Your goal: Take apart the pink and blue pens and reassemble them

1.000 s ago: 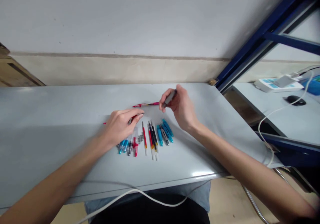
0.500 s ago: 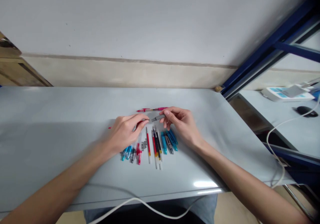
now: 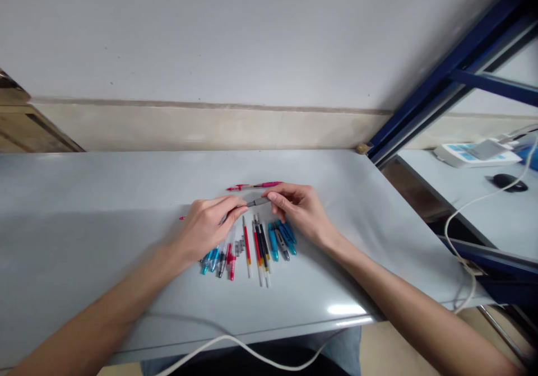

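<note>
My right hand [image 3: 301, 208] pinches a grey pen grip section [image 3: 259, 202] between thumb and fingers, its narrow end toward the left. Closed at that narrow end are the fingertips of my left hand [image 3: 210, 222]; what they hold is too small and covered to make out. Below the hands lie several pen refills [image 3: 262, 244], red and black, with a red refill [image 3: 246, 244] slightly apart. Blue and grey pen grips [image 3: 281, 240] are grouped to their right. Clear pen barrels [image 3: 221, 263] with coloured ends lie left, partly under my left hand, beside small grey pieces [image 3: 239, 246].
A pink-red pen [image 3: 269, 185] lies beyond my hands. A small red piece [image 3: 182, 218] sits left of my left hand. The white cable [image 3: 227, 338] crosses at the table's front edge. A mouse [image 3: 509, 182] is on the right-hand desk behind a blue frame [image 3: 420, 96].
The gap between my left fingertips and the grey pen grip section has closed; they now meet. The camera view has shifted slightly.
</note>
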Tool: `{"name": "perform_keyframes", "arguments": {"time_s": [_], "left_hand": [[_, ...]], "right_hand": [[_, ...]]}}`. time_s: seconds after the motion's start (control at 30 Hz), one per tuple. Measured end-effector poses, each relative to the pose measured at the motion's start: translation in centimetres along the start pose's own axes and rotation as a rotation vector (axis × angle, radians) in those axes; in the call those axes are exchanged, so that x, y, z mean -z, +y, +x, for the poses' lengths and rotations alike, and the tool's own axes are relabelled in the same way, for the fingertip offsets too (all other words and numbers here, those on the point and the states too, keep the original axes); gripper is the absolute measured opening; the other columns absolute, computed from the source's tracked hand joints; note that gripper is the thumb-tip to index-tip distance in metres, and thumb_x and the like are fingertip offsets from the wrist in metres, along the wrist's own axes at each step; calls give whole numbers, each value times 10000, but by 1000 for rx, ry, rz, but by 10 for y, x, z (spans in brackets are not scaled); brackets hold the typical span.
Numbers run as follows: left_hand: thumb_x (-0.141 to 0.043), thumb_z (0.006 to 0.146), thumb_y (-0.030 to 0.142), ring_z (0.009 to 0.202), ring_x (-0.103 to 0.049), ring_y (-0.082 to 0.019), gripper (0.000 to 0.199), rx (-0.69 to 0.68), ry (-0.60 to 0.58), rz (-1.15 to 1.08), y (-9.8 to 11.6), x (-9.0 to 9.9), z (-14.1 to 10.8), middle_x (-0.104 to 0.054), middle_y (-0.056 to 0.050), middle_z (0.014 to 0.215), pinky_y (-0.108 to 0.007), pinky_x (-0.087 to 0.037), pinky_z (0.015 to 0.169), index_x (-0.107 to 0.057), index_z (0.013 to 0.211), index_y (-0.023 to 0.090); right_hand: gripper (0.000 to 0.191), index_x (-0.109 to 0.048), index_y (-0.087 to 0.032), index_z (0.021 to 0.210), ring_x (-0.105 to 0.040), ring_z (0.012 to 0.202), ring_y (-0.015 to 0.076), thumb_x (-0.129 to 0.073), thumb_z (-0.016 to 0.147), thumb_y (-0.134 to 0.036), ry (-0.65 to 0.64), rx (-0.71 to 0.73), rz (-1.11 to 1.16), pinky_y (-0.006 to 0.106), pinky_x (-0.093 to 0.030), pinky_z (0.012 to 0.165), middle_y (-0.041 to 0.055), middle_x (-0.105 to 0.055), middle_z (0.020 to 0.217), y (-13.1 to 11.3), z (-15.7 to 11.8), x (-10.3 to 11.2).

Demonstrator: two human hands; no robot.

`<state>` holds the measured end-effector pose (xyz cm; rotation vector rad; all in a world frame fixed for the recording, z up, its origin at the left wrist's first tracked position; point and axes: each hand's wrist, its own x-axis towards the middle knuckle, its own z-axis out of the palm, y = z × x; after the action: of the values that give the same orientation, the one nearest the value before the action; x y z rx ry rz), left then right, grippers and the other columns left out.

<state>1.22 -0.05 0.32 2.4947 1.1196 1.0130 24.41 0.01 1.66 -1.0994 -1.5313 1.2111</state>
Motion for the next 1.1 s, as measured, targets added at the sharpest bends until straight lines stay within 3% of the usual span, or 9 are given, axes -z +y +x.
{"name": "perform_keyframes", "arguments": {"time_s": [0.17, 0.33, 0.47, 0.6, 0.8, 0.9, 1.0, 1.1], "left_hand": [[-540, 1042, 293, 718, -701, -139, 156, -39, -4, 45, 0, -1, 0, -759, -1, 911, -265, -515, 672, -669, 1047, 205], [-520, 1038, 250, 938, -707, -205, 233, -78, -44, 111, 9, -1, 4, -719, -67, 1086, -330, -573, 817, -590, 1254, 196], [-402, 958, 10, 1153, -615, -250, 494, -156, -123, 141, 18, 1, 7, -609, -128, 1223, -412, -561, 965, -475, 1416, 179], [-329, 877, -90, 1176, -606, -220, 719, -129, -117, 90, 15, 3, 6, -542, -120, 1320, -371, -568, 978, -381, 1512, 245], [-433, 1025, 88, 1054, -675, -194, 386, -128, -6, 115, 0, 7, 8, -650, -96, 1223, -326, -566, 927, -534, 1382, 192], [-478, 1044, 170, 948, -691, -189, 241, -164, 8, 181, -6, 8, 10, -714, -75, 1077, -319, -555, 844, -632, 1228, 170], [-517, 1044, 246, 879, -684, -197, 189, -172, 33, 274, -6, 9, 11, -731, -61, 957, -336, -524, 820, -680, 1096, 165], [-501, 1056, 279, 810, -672, -173, 220, -149, 34, 302, -2, 8, 9, -723, -51, 931, -307, -506, 761, -689, 1095, 170]], "right_hand": [[226, -748, -176, 1006, -549, 590, 123, -682, 937, -381, -11, 45, -56, 263, -469, 554, 25, -679, 780, 1, -3, 0], [129, -757, -210, 1028, -685, 882, 202, -708, 927, -276, -17, 247, -239, 313, -530, 746, 55, -758, 1021, 0, -9, -6], [134, -766, -231, 1036, -704, 931, 226, -683, 955, -299, 9, 312, -327, 341, -534, 794, 52, -774, 1032, -4, -13, -9], [122, -769, -243, 1030, -705, 926, 231, -684, 957, -290, 60, 319, -339, 344, -533, 764, 49, -774, 1017, -4, -11, -7], [142, -776, -253, 1032, -685, 979, 224, -673, 950, -199, 71, 350, -294, 362, -536, 844, 51, -753, 1047, -3, -9, -5], [143, -775, -260, 1034, -689, 978, 227, -676, 947, -206, 92, 326, -302, 343, -537, 779, 43, -761, 1048, -3, -9, -5], [133, -777, -263, 1038, -696, 978, 230, -685, 944, -239, 103, 307, -318, 337, -534, 762, 37, -771, 1056, 0, -9, -5], [135, -780, -257, 1041, -705, 943, 232, -709, 931, -288, 110, 277, -316, 334, -532, 741, 40, -778, 1047, 1, -7, -5]]}}
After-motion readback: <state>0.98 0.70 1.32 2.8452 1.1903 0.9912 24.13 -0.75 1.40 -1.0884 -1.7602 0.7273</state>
